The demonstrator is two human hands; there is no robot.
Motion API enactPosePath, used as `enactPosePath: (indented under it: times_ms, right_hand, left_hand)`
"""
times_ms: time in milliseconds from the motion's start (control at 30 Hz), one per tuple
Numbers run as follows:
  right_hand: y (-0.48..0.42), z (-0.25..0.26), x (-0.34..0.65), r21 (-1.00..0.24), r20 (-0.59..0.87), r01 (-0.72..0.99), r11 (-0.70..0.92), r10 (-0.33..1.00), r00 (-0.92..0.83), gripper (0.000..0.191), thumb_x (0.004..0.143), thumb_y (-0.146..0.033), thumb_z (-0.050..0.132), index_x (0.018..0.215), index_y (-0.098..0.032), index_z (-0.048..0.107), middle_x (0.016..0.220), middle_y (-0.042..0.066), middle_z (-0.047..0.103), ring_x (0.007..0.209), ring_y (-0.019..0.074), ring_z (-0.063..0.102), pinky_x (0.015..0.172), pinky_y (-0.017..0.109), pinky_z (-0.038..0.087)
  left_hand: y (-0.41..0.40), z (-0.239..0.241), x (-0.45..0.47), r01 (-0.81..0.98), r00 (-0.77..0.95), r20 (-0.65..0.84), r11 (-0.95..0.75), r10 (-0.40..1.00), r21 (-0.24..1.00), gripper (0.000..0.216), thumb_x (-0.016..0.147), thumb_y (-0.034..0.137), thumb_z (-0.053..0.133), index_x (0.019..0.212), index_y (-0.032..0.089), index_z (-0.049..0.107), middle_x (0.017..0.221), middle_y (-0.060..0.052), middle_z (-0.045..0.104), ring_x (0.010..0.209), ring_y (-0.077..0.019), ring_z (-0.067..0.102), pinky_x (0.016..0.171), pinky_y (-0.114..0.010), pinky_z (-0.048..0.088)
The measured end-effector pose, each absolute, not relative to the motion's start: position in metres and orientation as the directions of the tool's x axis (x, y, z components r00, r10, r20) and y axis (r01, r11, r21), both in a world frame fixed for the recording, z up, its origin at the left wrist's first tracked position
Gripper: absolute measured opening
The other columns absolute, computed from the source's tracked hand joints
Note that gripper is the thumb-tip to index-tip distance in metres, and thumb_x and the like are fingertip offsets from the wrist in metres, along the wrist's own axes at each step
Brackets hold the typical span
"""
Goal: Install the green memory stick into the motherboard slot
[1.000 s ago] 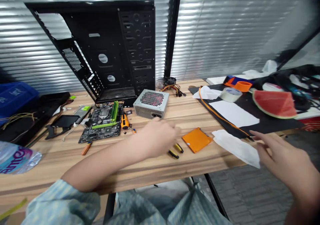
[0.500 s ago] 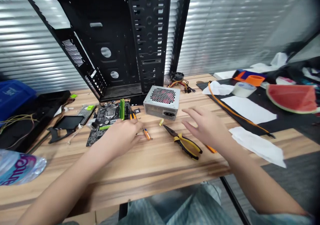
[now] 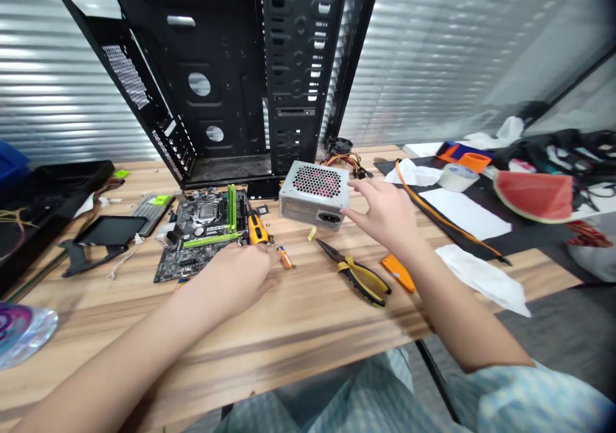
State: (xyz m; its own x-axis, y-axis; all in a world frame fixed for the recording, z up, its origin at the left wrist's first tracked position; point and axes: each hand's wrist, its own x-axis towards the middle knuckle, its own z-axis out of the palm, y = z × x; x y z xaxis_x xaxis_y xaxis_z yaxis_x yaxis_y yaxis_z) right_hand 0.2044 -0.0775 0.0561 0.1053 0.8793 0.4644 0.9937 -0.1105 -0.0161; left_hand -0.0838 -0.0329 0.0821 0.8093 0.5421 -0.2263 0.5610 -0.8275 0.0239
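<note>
Nearest to me, on the wooden table (image 3: 298, 330), the left hand (image 3: 235, 276) lies with its fingers curled inward, just beside the near right corner of the motherboard (image 3: 202, 228). I cannot tell if it grips anything, because the fingers hide the palm. A small orange piece (image 3: 285, 256) lies on the wood just to the right of its fingertips. More to the right, yellow-handled pliers (image 3: 359, 272) lie flat, and a flat orange tool (image 3: 398, 272) is near them, partly under the right forearm. A white tissue (image 3: 481, 278) lies at the right edge of the table. A little farther, the right hand (image 3: 385, 215) is spread and holds nothing; its fingertips are at the right side of the grey power supply (image 3: 315, 192), but I cannot say if they touch it. The power supply stands on the table, between the motherboard and this hand. A yellow screwdriver (image 3: 256, 226) lies along the right edge of the motherboard. Behind all this stands the open black computer case (image 3: 231, 80).
</note>
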Motion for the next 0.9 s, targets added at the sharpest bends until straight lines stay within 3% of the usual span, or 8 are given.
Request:
enactPosePath:
  times_ms: [367, 667, 800, 900]
  right_hand:
    - [-0.083, 0.054, 0.217, -0.03, 0.483, 0.979, -0.199, 0.855, 0.189, 0.036, 0.089, -0.038, 0.06, 0.121, -0.023, 0.061, 0.115, 0.01, 0.068, 0.105, 0.0302, 0.061, 0.077, 0.038, 0.043]
    - [-0.083, 0.053, 0.234, 0.006, 0.492, 0.96, -0.28, 0.836, 0.241, 0.031, 0.091, -0.038, 0.056, 0.118, -0.024, 0.062, 0.105, 0.009, 0.071, 0.099, 0.0297, 0.061, 0.077, 0.037, 0.041]
    - [-0.09, 0.054, 0.22, 0.017, 0.483, 0.971, -0.237, 0.853, 0.199, 0.027, 0.093, -0.03, 0.051, 0.113, -0.021, 0.065, 0.105, 0.013, 0.069, 0.097, 0.0284, 0.061, 0.075, 0.035, 0.04]
    - [-0.091, 0.054, 0.198, -0.037, 0.337, 0.991, -0.127, 0.932, 0.132, 0.021, 0.093, -0.027, 0.051, 0.106, -0.022, 0.068, 0.099, 0.008, 0.07, 0.09, 0.0234, 0.063, 0.069, 0.03, 0.04]
  left_hand:
    - [-0.031, 0.09, -0.079, 0.585, 0.789, -0.219, -0.811, 0.573, -0.014, 0.034, 0.092, 0.033, 0.058, 0.122, 0.019, 0.061, 0.113, -0.014, 0.07, 0.1, -0.0309, 0.069, 0.086, -0.041, 0.053]
    - [0.002, 0.081, -0.039, 0.491, 0.85, 0.011, -0.799, 0.527, 0.347, 0.062, 0.093, 0.021, 0.042, 0.151, 0.014, 0.022, 0.148, -0.017, 0.047, 0.134, -0.0267, 0.048, 0.107, -0.041, 0.042]
    - [0.009, 0.073, -0.025, 0.524, 0.832, -0.03, -0.767, 0.555, 0.371, 0.068, 0.09, 0.015, 0.038, 0.154, 0.009, 0.014, 0.158, -0.019, 0.03, 0.145, -0.028, 0.032, 0.116, -0.044, 0.032]
    - [0.009, 0.072, -0.026, 0.549, 0.818, -0.05, -0.753, 0.572, 0.362, 0.072, 0.089, 0.015, 0.038, 0.155, 0.009, 0.01, 0.157, -0.02, 0.029, 0.146, -0.0299, 0.029, 0.116, -0.049, 0.03]
